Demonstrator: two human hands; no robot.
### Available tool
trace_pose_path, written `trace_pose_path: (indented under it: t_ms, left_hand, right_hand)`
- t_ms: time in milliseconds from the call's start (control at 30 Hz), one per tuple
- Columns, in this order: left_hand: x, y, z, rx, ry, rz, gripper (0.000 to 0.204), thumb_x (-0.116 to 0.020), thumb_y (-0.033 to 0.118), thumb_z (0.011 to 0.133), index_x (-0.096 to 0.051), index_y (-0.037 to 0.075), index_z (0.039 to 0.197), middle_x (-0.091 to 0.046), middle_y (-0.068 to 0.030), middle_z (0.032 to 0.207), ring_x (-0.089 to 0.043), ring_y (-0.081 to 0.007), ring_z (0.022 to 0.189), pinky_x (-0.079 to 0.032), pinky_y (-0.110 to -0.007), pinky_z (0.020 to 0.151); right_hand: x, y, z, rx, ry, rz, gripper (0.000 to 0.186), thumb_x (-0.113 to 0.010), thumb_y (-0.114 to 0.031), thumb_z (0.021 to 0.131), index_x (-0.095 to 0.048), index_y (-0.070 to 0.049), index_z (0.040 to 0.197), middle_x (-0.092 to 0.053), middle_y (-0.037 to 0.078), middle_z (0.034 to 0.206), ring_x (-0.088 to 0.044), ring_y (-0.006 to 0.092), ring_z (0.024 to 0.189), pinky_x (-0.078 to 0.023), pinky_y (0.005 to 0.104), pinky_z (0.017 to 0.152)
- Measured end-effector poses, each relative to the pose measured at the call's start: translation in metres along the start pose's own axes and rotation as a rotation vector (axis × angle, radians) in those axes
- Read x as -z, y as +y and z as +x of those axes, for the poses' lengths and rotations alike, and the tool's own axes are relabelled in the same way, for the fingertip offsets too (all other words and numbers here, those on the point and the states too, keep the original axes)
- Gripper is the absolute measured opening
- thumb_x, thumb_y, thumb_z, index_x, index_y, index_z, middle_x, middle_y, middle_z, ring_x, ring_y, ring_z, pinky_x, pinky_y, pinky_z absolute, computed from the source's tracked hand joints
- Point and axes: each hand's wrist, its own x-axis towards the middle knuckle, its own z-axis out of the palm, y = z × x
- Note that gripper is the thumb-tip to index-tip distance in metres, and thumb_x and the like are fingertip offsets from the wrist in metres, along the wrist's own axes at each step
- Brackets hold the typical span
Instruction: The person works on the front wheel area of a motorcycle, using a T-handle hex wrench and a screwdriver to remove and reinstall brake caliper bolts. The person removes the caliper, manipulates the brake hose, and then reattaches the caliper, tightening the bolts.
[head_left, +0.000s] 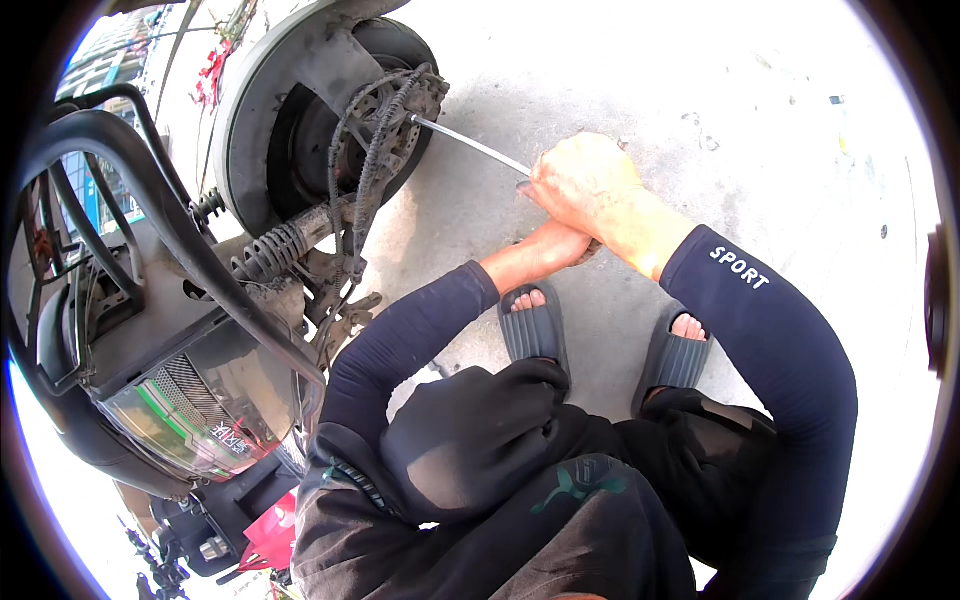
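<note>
My right hand (590,182) is closed around the hidden handle end of a long metal-shafted hand tool (472,143). The tool's far tip meets the dusty hub and brake assembly (405,135) of a scooter wheel (262,120). Whether it is a screwdriver or a wrench, I cannot tell. Close under my right hand and touching it is my left hand (543,254), its fingers mostly hidden. Corrugated black cables (372,165) loop over the hub beside the tip.
A coil shock absorber (275,250) and black tube frame (165,185) belong to the vehicle at left, above a tail-light panel (205,400). My feet in grey slides (535,330) stand on the concrete ground (760,170). Something red (270,535) lies lower left.
</note>
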Motion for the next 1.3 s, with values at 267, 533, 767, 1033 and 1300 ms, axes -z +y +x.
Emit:
trace_pose_path:
  t_ms: [267, 533, 767, 1033, 1300]
  left_hand:
    - [-0.007, 0.025, -0.012, 0.248, 0.077, -0.011, 0.035, -0.042, 0.028, 0.100, -0.047, 0.012, 0.069, -0.040, 0.0022, 0.054, -0.032, -0.0097, 0.047, -0.024, -0.031, 0.044]
    - [-0.013, 0.034, -0.019, 0.552, 0.129, -0.007, 0.043, -0.042, 0.050, 0.095, -0.043, 0.016, 0.070, -0.036, 0.0044, 0.054, -0.030, -0.0089, 0.044, -0.023, -0.028, 0.038]
    - [-0.018, 0.032, -0.015, 0.498, 0.145, -0.154, 0.037, -0.044, 0.041, 0.098, -0.044, 0.015, 0.071, -0.036, 0.0039, 0.054, -0.031, -0.0087, 0.042, -0.022, -0.029, 0.038]
    - [-0.013, 0.046, -0.014, 0.545, 0.069, -0.164, 0.031, -0.041, 0.022, 0.099, -0.046, 0.013, 0.070, -0.036, 0.0031, 0.049, -0.032, -0.0084, 0.040, -0.042, -0.028, 0.051]
    - [-0.010, 0.031, -0.023, 0.316, 0.113, -0.114, 0.036, -0.046, 0.035, 0.101, -0.045, 0.012, 0.073, -0.033, 0.0038, 0.051, -0.035, -0.0077, 0.043, -0.038, -0.029, 0.042]
  right_hand:
    - [0.002, 0.007, 0.005, 0.082, -0.076, 0.076, 0.016, -0.062, -0.016, 0.086, -0.078, -0.012, 0.087, -0.076, 0.005, 0.086, -0.074, 0.0209, 0.086, -0.058, 0.0329, 0.074]
    - [0.000, 0.017, 0.007, 0.125, -0.080, 0.154, 0.016, -0.063, -0.016, 0.086, -0.078, -0.013, 0.087, -0.075, 0.005, 0.085, -0.074, 0.0208, 0.087, -0.057, 0.0337, 0.077]
    - [-0.011, 0.027, 0.004, 0.155, 0.071, 0.282, 0.013, -0.065, -0.014, 0.077, -0.077, -0.008, 0.076, -0.074, 0.012, 0.079, -0.074, 0.0261, 0.079, -0.059, 0.0369, 0.073]
    - [0.003, 0.034, 0.000, 0.156, -0.088, 0.321, 0.015, -0.065, -0.016, 0.083, -0.078, -0.011, 0.086, -0.076, 0.007, 0.087, -0.074, 0.0224, 0.086, -0.058, 0.0336, 0.076]
    - [0.001, 0.014, 0.002, 0.130, 0.013, 0.114, 0.014, -0.066, -0.016, 0.080, -0.078, -0.009, 0.083, -0.075, 0.009, 0.081, -0.074, 0.0242, 0.082, -0.059, 0.0352, 0.074]
